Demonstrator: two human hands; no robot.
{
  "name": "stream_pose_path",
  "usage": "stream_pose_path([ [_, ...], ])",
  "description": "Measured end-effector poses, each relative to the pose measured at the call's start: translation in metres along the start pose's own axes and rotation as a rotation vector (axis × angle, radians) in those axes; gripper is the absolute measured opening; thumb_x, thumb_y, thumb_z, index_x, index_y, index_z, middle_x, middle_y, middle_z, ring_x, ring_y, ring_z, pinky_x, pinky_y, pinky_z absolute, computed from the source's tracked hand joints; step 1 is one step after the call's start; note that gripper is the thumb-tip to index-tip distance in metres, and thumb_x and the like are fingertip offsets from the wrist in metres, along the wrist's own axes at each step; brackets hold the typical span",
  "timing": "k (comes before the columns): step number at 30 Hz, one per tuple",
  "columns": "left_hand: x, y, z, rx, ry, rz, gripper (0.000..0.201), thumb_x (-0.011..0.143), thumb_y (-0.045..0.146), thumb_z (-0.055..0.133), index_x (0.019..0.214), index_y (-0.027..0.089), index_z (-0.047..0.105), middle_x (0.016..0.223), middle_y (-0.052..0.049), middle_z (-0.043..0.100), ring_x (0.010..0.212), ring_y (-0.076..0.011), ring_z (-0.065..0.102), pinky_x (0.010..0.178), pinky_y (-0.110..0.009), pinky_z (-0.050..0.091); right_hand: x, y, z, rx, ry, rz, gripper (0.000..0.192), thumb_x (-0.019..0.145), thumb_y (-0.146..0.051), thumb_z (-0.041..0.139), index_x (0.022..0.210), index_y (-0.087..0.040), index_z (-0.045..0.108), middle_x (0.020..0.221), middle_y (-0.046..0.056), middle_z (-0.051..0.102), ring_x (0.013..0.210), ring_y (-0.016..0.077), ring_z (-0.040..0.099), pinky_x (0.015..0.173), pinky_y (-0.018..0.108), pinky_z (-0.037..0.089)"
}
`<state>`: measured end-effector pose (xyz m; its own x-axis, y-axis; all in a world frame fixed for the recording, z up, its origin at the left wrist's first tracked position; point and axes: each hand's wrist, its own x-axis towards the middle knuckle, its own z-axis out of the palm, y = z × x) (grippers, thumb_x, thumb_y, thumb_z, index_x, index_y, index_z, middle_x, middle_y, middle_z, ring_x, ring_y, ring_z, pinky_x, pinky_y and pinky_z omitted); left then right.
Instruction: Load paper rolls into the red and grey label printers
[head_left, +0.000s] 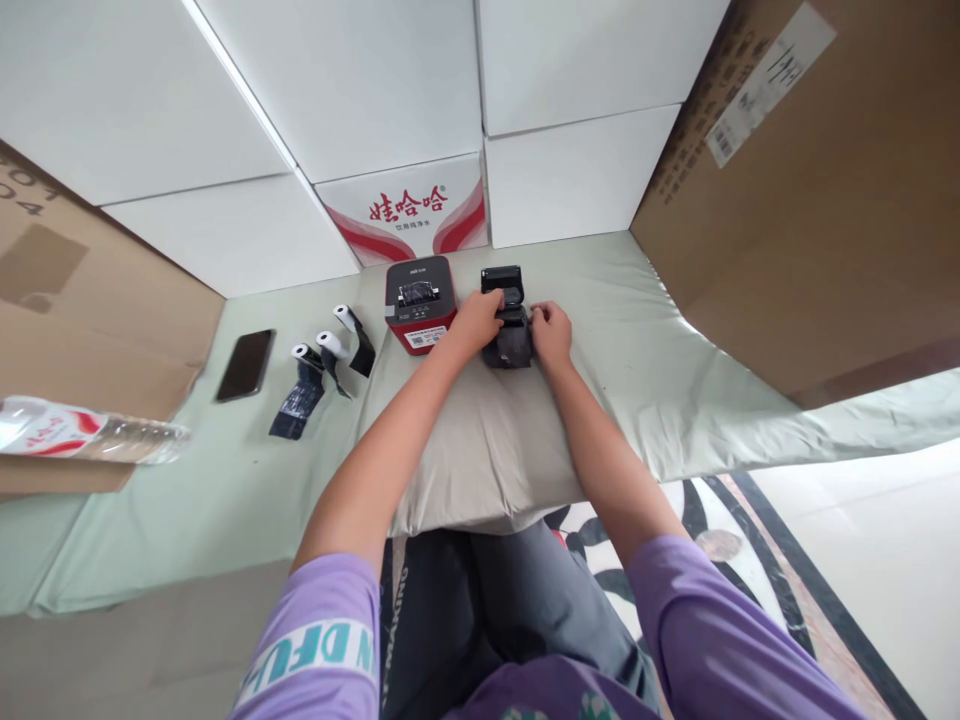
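A small black portable printer lies on the cloth in front of me, with its lid raised at the back. My left hand reaches onto it from the left, thumb and fingers closed at the gap between lid and body; what exactly they pinch is hard to make out. Along the printer's right edge, my right hand has its fingers curled together against the side. Just left of the printer stands a red and black box with a printed picture and a white label.
Several paper rolls with dark tails and a black phone lie to the left. A water bottle rests at far left by a cardboard box. White boxes line the back; a large carton stands right.
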<state>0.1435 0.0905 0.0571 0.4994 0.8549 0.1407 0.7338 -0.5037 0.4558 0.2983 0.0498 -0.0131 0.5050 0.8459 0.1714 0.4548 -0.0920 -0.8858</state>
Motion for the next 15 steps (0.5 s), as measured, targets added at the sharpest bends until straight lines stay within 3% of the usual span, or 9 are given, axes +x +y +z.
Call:
stream_pose_path([
  [3,0.003,0.003,0.001,0.073,-0.013,-0.002,0.029,0.078,0.003,0.067,0.1,0.021,0.069,0.103,-0.013,0.07,0.108,-0.0341,0.063,0.098,-0.049,0.047,0.0,0.001,0.0,-0.008,0.001,0.004,0.031,0.092,-0.035,0.043,0.098,-0.023,0.07,0.097,0.008,0.077,0.092,0.0247,0.067,0.085,0.035,0.048],
  [7,0.01,0.007,0.002,0.167,0.007,0.013,0.019,0.078,0.004,0.067,0.087,0.018,0.074,0.109,-0.017,0.07,0.121,-0.0398,0.056,0.106,-0.056,0.041,0.0,0.001,0.0,-0.004,-0.002,0.0,0.03,0.093,-0.035,0.044,0.098,-0.022,0.07,0.097,0.008,0.077,0.092,0.0246,0.067,0.084,0.035,0.048],
  [10,0.014,0.009,-0.001,0.162,-0.028,-0.021,0.015,0.082,0.008,0.065,0.082,0.017,0.078,0.111,-0.018,0.069,0.121,-0.0396,0.057,0.107,-0.055,0.043,0.0,0.0,0.0,0.003,-0.009,0.005,0.03,0.093,-0.034,0.044,0.098,-0.022,0.07,0.096,0.008,0.077,0.089,0.024,0.067,0.083,0.034,0.048],
  [12,0.011,0.009,-0.006,0.135,-0.028,0.011,0.022,0.089,0.012,0.059,0.091,0.016,0.08,0.114,-0.018,0.069,0.119,-0.0357,0.06,0.106,-0.05,0.047,0.0,-0.001,0.0,0.006,-0.014,0.01,0.031,0.093,-0.033,0.043,0.1,-0.022,0.071,0.096,0.008,0.077,0.088,0.0235,0.067,0.083,0.034,0.049],
  [15,0.002,0.012,-0.013,0.135,0.121,0.079,0.042,0.097,0.011,0.041,0.124,0.016,0.074,0.132,-0.017,0.065,0.125,-0.0298,0.06,0.109,-0.043,0.047,0.0,-0.002,0.0,0.007,-0.015,0.012,0.032,0.094,-0.034,0.043,0.101,-0.021,0.071,0.095,0.007,0.076,0.088,0.0233,0.067,0.084,0.034,0.049],
])
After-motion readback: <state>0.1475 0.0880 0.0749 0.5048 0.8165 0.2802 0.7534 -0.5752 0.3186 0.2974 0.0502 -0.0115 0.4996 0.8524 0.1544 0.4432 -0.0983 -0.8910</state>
